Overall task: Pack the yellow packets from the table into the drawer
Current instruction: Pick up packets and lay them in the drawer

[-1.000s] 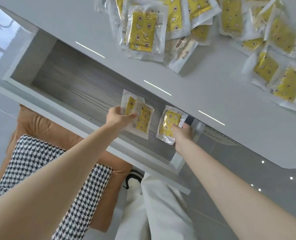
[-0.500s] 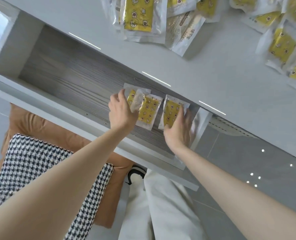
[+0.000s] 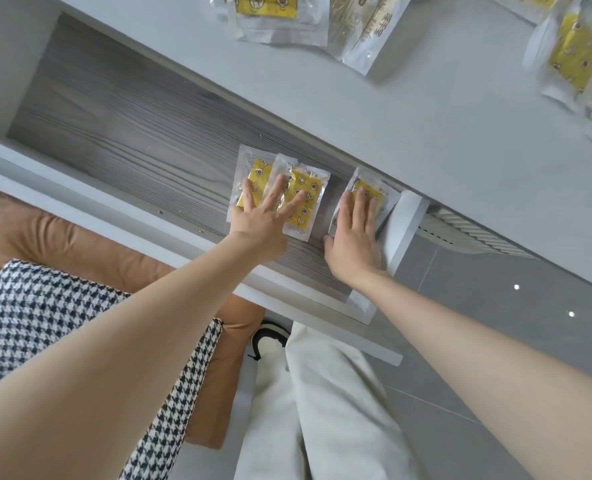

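Left hand (image 3: 261, 221) was laid open on two overlapping yellow packets (image 3: 308, 197) in the drawer (image 3: 114, 140); right hand (image 3: 351, 237) was pressed open on a third packet (image 3: 369, 186)

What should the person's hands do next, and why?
Probably lift both hands and reach up to the table for more. The left hand lies flat, fingers spread, on two overlapping yellow packets in the drawer; the right hand lies flat on a third packet by its right wall. Several loose packets lie on the table.
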